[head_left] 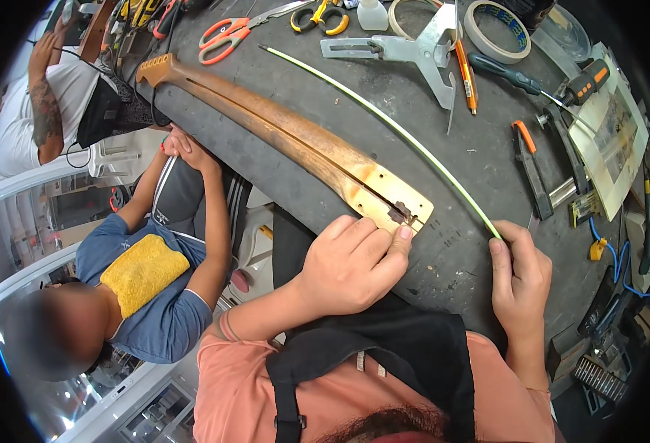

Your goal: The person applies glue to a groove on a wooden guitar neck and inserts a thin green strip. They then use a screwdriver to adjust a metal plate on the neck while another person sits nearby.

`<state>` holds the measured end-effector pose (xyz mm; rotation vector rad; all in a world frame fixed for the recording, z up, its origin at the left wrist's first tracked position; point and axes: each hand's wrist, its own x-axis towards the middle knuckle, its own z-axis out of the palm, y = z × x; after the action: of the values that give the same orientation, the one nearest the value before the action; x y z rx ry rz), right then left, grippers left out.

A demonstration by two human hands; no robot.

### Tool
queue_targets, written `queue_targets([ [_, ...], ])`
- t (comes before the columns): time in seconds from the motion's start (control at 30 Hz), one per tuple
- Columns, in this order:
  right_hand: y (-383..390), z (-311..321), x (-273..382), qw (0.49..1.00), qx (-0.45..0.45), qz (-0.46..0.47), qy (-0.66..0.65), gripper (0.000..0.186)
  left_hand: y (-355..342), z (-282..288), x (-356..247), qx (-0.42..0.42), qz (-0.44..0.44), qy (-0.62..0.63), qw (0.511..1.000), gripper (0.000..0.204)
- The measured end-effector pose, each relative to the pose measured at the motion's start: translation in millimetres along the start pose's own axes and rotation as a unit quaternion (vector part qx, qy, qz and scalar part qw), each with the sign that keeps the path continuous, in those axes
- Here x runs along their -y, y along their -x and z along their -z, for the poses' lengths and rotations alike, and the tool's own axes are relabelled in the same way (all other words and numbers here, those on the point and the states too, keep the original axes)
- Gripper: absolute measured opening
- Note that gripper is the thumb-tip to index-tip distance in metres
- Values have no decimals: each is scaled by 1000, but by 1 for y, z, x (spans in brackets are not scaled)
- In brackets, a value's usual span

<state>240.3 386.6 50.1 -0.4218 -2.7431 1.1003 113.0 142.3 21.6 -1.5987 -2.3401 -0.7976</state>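
A wooden guitar neck lies slantwise on the dark bench, its back up and headstock at the far left. A long dark slot runs down its middle to the pale heel, where a ragged dark recess shows. My left hand is closed at the heel's near edge, fingers curled and thumb on the slot's end. Between the thumb and fingers of my right hand is the near end of a thin, curved truss rod in a light green sleeve. The rod's dark far tip rests beside the neck, and the rod lies outside the slot.
Behind lie orange-handled scissors, yellow-handled pliers, a metal bracket and a tape roll. A screwdriver and clamp are at right. A seated person with clasped hands is at left; another person sits beyond.
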Motion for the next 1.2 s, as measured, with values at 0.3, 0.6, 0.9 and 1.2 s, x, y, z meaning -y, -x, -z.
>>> queue_targets([
  [0.3,2,-4,0,1000,-18,12,8,15,8,-3,-3,-4,13,12,1000,27],
  [0.6,10,-10,-2,999,-31,-16,-14,19,17,11,21,-50,24,-24,998,49],
  [0.9,18,29,-12,847,56,-102,-519,39,-45,64,62,190,46,24,980,66],
  [1.2,21,14,-5,869,-36,7,-494,38,-41,65,77,-10,-26,31,999,63],
])
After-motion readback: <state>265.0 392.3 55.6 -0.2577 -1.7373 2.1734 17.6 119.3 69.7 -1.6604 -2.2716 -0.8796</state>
